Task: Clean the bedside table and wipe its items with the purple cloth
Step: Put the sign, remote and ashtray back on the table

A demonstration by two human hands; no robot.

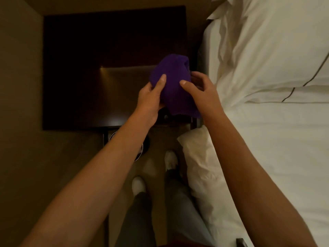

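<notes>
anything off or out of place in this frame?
Nothing spilled or damaged. One oddity: a white pillow sits low beside the bed, near the person's feet, not up on it. The purple cloth is bunched between the left hand and right hand over the bedside table; whether it wraps an item is hidden.

Cloth: deep purple, soft, bunched into a rounded bundle. Held up between both hands, left hand gripping its left side with thumb on the front, right hand gripping its right side. Lower edge hangs loose between the wrists.

Desk: dark, glossy, square top, lying beneath and left of the hands.
</notes>
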